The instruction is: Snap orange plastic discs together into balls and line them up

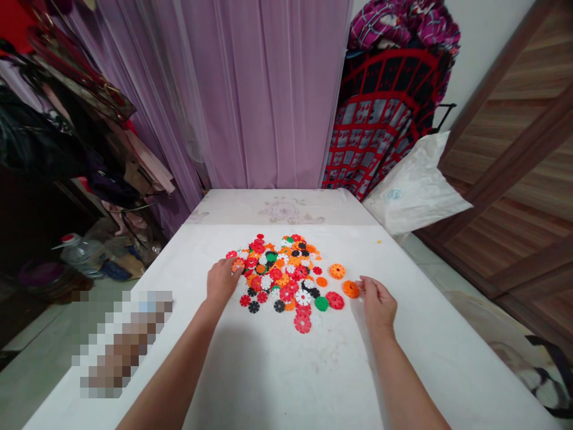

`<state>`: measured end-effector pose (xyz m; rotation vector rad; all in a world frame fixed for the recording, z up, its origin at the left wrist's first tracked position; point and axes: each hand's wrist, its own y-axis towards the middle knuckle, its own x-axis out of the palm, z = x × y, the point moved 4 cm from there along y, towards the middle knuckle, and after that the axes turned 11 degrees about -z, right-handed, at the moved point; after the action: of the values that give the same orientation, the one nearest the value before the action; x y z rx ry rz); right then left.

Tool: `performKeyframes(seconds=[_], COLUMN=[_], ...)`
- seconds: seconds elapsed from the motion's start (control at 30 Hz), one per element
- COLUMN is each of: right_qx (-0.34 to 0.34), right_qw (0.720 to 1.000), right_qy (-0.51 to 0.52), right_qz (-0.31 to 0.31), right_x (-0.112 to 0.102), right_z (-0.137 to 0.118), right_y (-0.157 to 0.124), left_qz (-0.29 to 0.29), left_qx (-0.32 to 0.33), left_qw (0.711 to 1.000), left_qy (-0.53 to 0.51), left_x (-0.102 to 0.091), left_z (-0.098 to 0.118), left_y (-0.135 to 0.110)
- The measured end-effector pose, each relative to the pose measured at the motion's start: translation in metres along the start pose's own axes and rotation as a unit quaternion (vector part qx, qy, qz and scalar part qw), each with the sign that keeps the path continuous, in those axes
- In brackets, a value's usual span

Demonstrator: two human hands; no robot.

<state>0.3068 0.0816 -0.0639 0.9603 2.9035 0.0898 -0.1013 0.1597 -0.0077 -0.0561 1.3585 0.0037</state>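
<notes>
A loose heap of plastic snowflake discs (286, 278) in red, orange, white, black and green lies on the white table, their rims notched. At the heap's left edge my left hand (221, 280) is closed, its fingers pinching an orange disc (237, 264). My right hand (378, 303), to the right of the heap, pinches another orange disc (350, 289) by its right side, tilted slightly. Close by lie a second orange disc (337, 271), a red disc (335, 300) and a green disc (321, 304). A pair of red discs (302, 323) overlaps at the front.
The white table (250, 376) reaches back to a purple curtain (273, 95). A white bag (407, 188) leans at its far right corner. Hanging bags (85, 77) and a plastic bottle (80, 254) are on the left; a pixelated patch (128, 346) covers the left table edge.
</notes>
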Motion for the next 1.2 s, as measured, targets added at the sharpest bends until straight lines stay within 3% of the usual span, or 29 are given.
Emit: performKeyframes(seconds=[0.13,0.2,0.3,0.4,0.5,0.53,0.57,0.63,0.9,1.07,1.13,1.2], right_qx=[-0.002,-0.009,-0.039,-0.108,-0.154,-0.156,-0.152,-0.147,-0.12,-0.105,-0.085,-0.057], right_qw=[1.0,1.0,0.998,0.987,0.975,0.972,0.969,0.96,0.955,0.954,0.966,0.985], right_qy=[-0.011,-0.02,-0.053,-0.116,-0.145,-0.141,-0.134,-0.121,-0.082,-0.074,-0.062,-0.042], right_qz=[0.001,0.001,0.014,0.011,-0.065,-0.107,-0.141,-0.203,-0.259,-0.27,-0.237,-0.156], right_x=[-0.001,-0.001,0.0,0.008,0.026,0.034,0.04,0.05,0.055,0.054,0.043,0.022], right_z=[0.002,0.001,-0.008,-0.028,-0.046,-0.049,-0.051,-0.053,-0.056,-0.055,-0.052,-0.046], right_y=[0.001,0.001,-0.005,-0.016,-0.031,-0.036,-0.041,-0.048,-0.054,-0.05,-0.036,-0.017], left_qz=[0.024,0.045,0.025,-0.031,-0.088,-0.11,-0.14,-0.16,-0.198,-0.199,-0.168,-0.09], left_qx=[0.002,0.008,0.022,0.053,0.086,0.099,0.11,0.121,0.108,0.123,0.128,0.133], left_qw=[0.999,0.994,0.955,0.914,0.884,0.868,0.834,0.811,0.755,0.765,0.791,0.837], left_qy=[-0.023,-0.097,-0.296,-0.401,-0.451,-0.473,-0.523,-0.55,-0.615,-0.6,-0.574,-0.524], left_x=[-0.008,-0.011,-0.007,0.007,0.024,0.03,0.037,0.044,0.054,0.051,0.046,0.037], left_z=[0.006,0.009,0.02,0.053,0.097,0.111,0.124,0.144,0.168,0.175,0.167,0.147], left_y=[-0.001,-0.001,0.0,-0.003,-0.018,-0.025,-0.032,-0.044,-0.059,-0.057,-0.051,-0.044])
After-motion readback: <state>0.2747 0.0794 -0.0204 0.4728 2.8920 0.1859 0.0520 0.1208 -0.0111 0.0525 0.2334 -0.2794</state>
